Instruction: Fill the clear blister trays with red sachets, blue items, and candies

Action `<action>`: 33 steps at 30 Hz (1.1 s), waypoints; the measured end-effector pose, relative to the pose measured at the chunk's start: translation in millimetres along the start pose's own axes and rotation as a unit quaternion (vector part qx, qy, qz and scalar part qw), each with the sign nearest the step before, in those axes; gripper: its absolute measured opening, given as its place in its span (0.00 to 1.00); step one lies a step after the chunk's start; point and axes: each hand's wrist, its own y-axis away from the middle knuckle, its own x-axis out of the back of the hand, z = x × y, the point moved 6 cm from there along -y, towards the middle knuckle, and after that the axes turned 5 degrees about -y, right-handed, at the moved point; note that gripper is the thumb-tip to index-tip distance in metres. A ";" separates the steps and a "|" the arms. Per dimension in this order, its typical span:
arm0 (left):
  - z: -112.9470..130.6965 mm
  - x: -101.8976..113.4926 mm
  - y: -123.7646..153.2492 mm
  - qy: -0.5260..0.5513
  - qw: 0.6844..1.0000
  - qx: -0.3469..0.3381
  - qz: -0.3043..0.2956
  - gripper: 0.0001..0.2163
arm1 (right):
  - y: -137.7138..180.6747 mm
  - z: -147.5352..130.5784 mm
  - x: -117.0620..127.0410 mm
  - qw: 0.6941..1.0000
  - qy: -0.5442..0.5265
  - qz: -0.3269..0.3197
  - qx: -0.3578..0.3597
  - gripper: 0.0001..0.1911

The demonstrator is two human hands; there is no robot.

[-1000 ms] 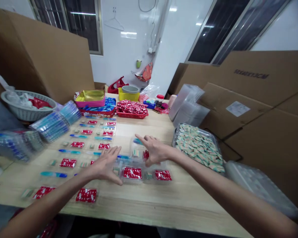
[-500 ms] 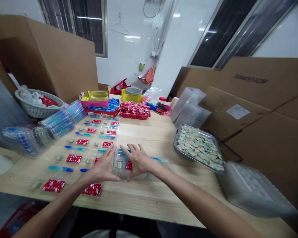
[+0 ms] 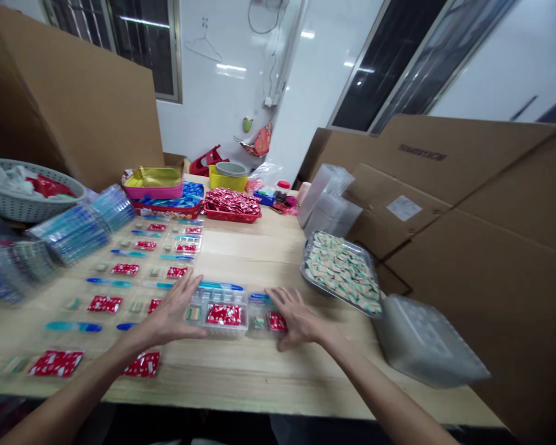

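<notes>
In the head view, a clear plastic tray (image 3: 204, 298) holds a red printed packet (image 3: 225, 314), a small striped piece (image 3: 193, 313) and a blue pen-like item (image 3: 222, 286). My left hand (image 3: 173, 311) frames this tray's left end, thumb and fingers apart. My right hand (image 3: 299, 316) spans the right end of a second plastic tray (image 3: 249, 332), thumb at the front and fingers at the back. That one also contains a red packet (image 3: 277, 321), partly covered by my hand, and a striped piece (image 3: 259, 322). The two trays sit side by side.
Rows of similar filled trays cover the table's left, beside stacked trays (image 3: 71, 232). A red basket of packets (image 3: 234, 216) stands at the back. On the right are a metal tray of striped pieces (image 3: 343, 272), a stack of clear plastic containers (image 3: 426, 343) and cardboard boxes (image 3: 445, 185).
My right hand has shifted right, from the first tray to the second one. My left hand stays by the first tray's left end. The whole view has swung to the right.
</notes>
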 end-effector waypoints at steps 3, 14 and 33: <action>-0.1 -2.1 1.8 0.020 1.000 0.012 -0.008 0.55 | -2.1 3.0 -4.4 0.999 0.017 0.033 0.000 0.71; 3.8 -6.1 1.7 0.092 0.996 0.022 0.005 0.54 | 30.4 17.3 -18.4 0.996 -0.008 0.085 -0.015 0.62; 3.0 2.9 5.7 0.049 0.994 -0.040 0.090 0.49 | 56.7 12.8 -20.2 0.990 0.028 0.102 -0.089 0.64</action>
